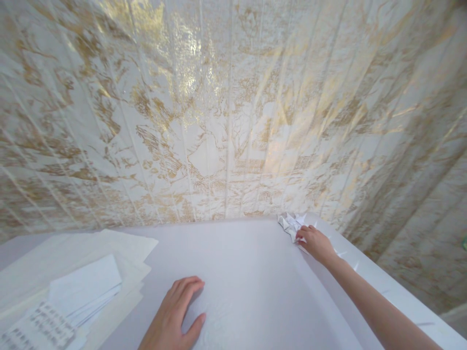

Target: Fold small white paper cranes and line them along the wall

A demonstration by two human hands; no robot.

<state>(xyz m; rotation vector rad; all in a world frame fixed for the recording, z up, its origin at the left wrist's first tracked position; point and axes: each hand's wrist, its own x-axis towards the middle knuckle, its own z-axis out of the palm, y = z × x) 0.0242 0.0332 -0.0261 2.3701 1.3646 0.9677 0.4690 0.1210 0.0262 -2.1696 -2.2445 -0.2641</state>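
My left hand (175, 311) rests at the lower middle of the white table (248, 272), thumb and fingers apart, holding nothing. At the far right part of the table my right hand (314, 242) reaches to a small pile of folded white paper pieces (292, 226). Its fingers are bent against the near right side of the pile, and whether they grip a piece is too small to make out.
Large pale sheets (134, 253) lie at the left, with a stack of white paper (87, 282) and a printed sheet (40, 328) on them. A gold-patterned curtain (219, 146) hangs behind the table. White slivers lie along the right edge.
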